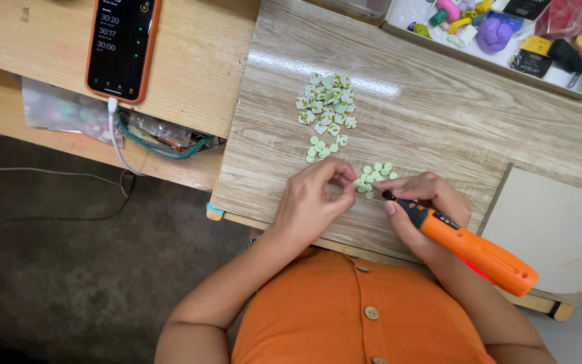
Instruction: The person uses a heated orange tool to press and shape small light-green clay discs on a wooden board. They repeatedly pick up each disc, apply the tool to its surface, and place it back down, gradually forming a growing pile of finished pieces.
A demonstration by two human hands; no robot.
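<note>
Seen from above, a person in an orange buttoned shirt works with both hands at the near edge of a pale wood-grain tabletop [439, 114]. The left hand [314, 202] reaches in from the lower left, wrist bent, its fingers [342, 174] curled together with the thumb and forefinger pinched on something too small to make out. The right hand [420, 202] comes in from the lower right and grips a pen-shaped orange rotary tool with a black tip [469, 244], fingers wrapped closed around its front end. The tool's body slants down and right past the wrist, and its tip points left toward the left hand's fingertips.

Touching both hands' fingertips lies a small cluster of round pale green clay discs [374, 176]. Just beyond it sits a second little group of green discs [322, 148], and further up the tabletop a larger pile of green and white patterned clay pieces [326, 102]. The surface around these piles is bare, with open room to the right and above.

At the top right corner stands a white tray of colourful clay figures and tools [506, 34]. A plain off-white rectangular board [554, 226] lies at the right, just beside the tool. To the left, a lighter wooden desk [197, 61] adjoins, carrying a smartphone in an orange case [122, 44] with a white cable [117, 138] plugged in. Below the desk is a dark concrete floor [69, 269].
</note>
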